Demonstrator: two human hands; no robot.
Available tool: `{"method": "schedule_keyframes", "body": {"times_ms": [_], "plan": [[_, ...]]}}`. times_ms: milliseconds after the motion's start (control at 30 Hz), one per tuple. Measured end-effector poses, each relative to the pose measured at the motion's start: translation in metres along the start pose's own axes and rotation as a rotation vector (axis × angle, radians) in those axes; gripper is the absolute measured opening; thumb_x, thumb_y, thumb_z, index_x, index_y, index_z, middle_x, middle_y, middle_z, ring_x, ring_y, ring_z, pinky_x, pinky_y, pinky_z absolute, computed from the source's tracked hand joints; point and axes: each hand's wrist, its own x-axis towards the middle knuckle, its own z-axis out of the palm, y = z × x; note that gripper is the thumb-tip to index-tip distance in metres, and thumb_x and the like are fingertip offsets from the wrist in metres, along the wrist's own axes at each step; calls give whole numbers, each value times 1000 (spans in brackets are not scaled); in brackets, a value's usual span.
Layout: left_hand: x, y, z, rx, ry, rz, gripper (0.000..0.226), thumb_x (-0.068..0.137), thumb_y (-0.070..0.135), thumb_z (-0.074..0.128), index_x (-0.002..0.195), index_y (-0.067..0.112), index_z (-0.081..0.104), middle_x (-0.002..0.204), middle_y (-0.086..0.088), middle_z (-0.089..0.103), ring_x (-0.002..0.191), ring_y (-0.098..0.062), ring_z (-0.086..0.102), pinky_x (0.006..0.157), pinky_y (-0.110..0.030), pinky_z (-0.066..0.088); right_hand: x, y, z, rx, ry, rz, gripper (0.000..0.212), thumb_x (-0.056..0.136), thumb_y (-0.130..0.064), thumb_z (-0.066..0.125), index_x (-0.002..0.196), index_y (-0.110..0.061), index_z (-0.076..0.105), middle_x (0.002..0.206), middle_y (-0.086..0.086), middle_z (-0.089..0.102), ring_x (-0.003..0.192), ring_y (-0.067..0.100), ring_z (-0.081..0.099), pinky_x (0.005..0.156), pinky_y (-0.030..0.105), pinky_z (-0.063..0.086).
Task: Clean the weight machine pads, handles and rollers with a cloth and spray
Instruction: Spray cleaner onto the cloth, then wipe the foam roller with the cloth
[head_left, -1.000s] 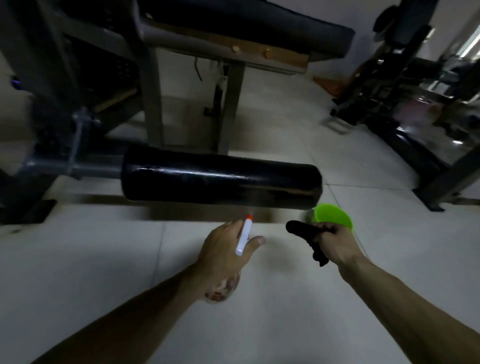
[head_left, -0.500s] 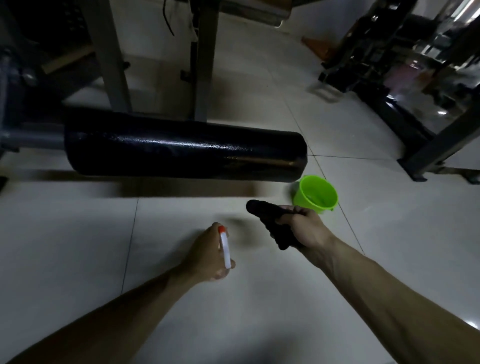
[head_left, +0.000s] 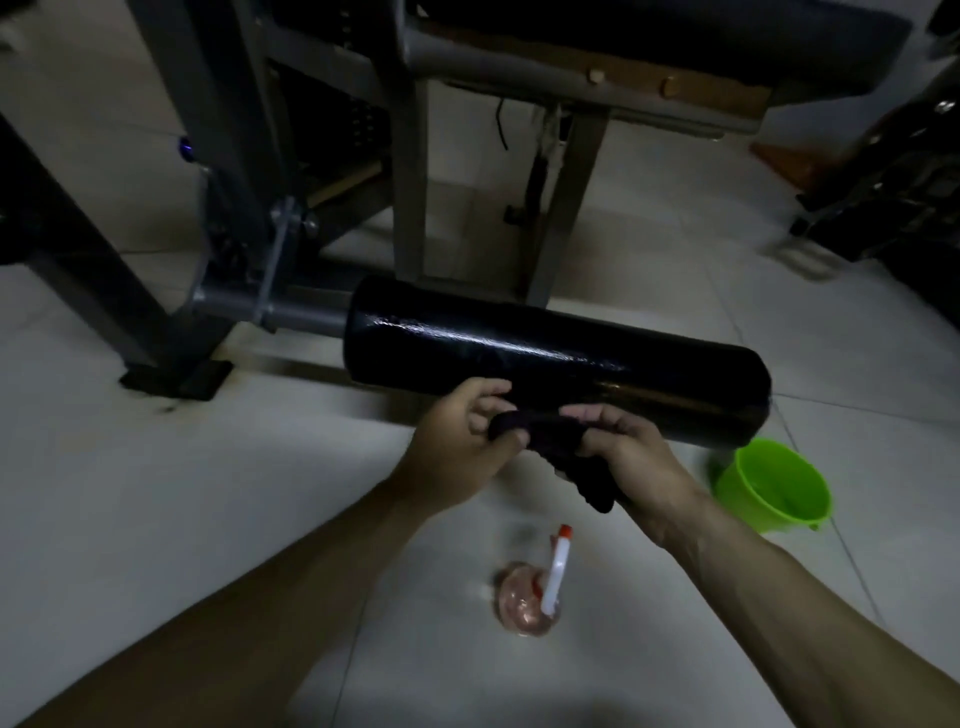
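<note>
Spray bottle (head_left: 535, 592) now on the floor (head_left: 156, 519) — left hand (head_left: 462, 441) and right hand (head_left: 628, 452) both grip the cloth (head_left: 582, 473).

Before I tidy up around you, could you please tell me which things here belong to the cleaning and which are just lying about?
In the job: black cloth, held by left hand and right hand; black roller; spray bottle, set down.
Lying about: green bucket, untouched; dark gym equipment.

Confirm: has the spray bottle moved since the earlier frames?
Yes. The spray bottle left the left hand, which held it by the black roller, and now stands on the floor, nearer the person than the green bucket.
</note>
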Motion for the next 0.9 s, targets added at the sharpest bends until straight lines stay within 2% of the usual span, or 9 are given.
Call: {"method": "schedule_keyframes", "body": {"times_ms": [100,200,267,400,500,567,633,700,900], "plan": [[2,25,-8,16,198,118,21,87,10,78,105,20,72,78,8,70,74,-3,68,71,-20,56,8,-18,30,178,50,-71,23,100,-2,57,121,-8,66,105,30,72,84,43,68,69,47,51],[3,40,-14,3,242,218,19,89,9,77,107,15,74,97,6,74,90,-5,72,80,-22,60,12,-39,65,373,-92,26,37,105,-36,56,128,-8,63,116,25,71,100,42,70,82,54,60],[5,42,-22,127,240,357,17,90,12,74,106,14,76,103,5,72,96,-7,70,85,-25,59,15,-52,87,394,-162,72,45,100,-39,64,133,-9,60,117,18,72,102,33,73,81,49,61],[4,24,-57,227,311,421,20,88,16,66,104,15,79,102,8,74,98,-5,69,87,-27,59,39,-68,116,198,100,-159,35,93,-9,72,123,-17,55,114,7,68,102,22,69,93,40,59],[15,-2,-96,178,525,275,23,95,14,65,115,20,74,109,6,72,99,-7,69,85,-27,59,64,-76,115,-224,164,-657,33,95,-6,70,122,-20,56,115,-4,65,108,6,62,98,20,48],[30,-19,-116,138,589,105,32,98,11,63,129,17,67,123,0,67,111,-14,66,94,-26,55,80,-64,109,-695,129,-896,37,96,-12,69,131,-19,59,139,1,59,128,11,55,111,27,42],[43,-29,-126,68,553,-64,35,99,13,63,134,16,65,129,-1,67,117,-17,65,103,-34,53,88,-42,106,-999,85,-936,44,96,-15,67,139,-21,58,153,5,49,137,22,48,119,47,38],[51,-36,-128,49,497,-100,31,99,12,64,130,15,69,122,1,71,114,-15,66,106,-39,52,93,-29,105,-1017,85,-954,49,93,-10,67,140,-21,58,152,6,50,136,24,47,117,55,37],[55,-40,-132,50,469,-36,24,98,6,62,121,8,70,113,-4,71,109,-20,67,97,-35,56,102,-41,167,-926,-55,-1000,64,85,3,62,144,-20,57,152,3,48,140,24,47,118,44,40]]}}
